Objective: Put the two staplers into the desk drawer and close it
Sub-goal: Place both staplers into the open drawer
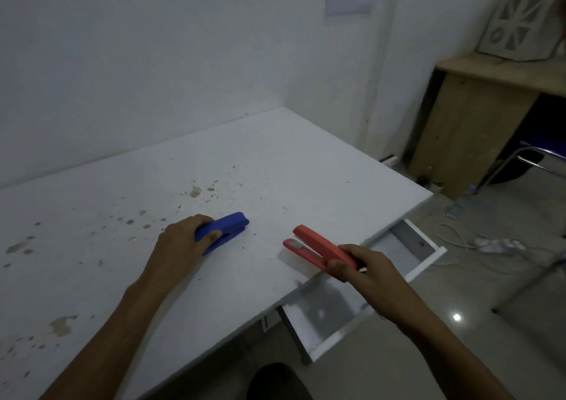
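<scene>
A blue stapler [228, 229] lies on the white desk [275, 167], and my left hand [180, 243] is closed around its near end. A red stapler [312, 246] with its jaws apart is held at its rear by my right hand [364, 271], near the desk's right edge, its front end over the desktop. The desk drawer [428, 262] is pulled out under that edge, white-walled with a grey bottom, and I see nothing inside it. My right hand and forearm cover part of the drawer.
Brown stains speckle the desktop on the left. A wooden side table [477, 118] with a patterned panel on it stands at the back right. A chair frame [520, 161] and white cables [477, 240] lie on the floor to the right of the drawer.
</scene>
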Tool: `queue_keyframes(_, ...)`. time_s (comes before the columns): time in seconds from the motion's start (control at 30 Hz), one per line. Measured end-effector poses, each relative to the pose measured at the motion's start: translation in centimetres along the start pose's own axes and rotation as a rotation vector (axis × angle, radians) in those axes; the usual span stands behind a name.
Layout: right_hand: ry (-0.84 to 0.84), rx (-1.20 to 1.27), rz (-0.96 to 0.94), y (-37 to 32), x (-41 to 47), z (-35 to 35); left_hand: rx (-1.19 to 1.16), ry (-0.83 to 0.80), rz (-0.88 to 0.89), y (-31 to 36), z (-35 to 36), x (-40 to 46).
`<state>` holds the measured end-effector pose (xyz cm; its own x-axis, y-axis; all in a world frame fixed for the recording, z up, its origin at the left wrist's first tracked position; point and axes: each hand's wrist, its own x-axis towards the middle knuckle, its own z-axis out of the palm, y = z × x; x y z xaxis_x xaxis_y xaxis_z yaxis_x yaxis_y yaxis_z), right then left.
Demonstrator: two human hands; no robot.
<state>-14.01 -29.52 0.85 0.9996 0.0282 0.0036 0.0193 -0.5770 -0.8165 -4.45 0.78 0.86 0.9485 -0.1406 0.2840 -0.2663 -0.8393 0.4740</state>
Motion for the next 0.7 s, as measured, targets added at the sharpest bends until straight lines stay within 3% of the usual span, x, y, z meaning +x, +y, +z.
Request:
queue_keyframes(0.23, 0.139, -0.026, 0.096, 4.6, -4.1, -6.1, -0.131, -0.039, 0.053, 4.5, 2.2, -2.1)
queue_keyframes(0.47, 0.254, -0.361, 0.132, 8.3, -2.7, -8.3, -0.240, -0.139, 0.124, 10.3, 5.0, -3.7)
queue_keyframes(0.7, 0.238, -0.693, 0.118, 10.5, 1.8, -6.3, -0.193, -0.140, 0.172, 12.7, 6.8, -4.8)
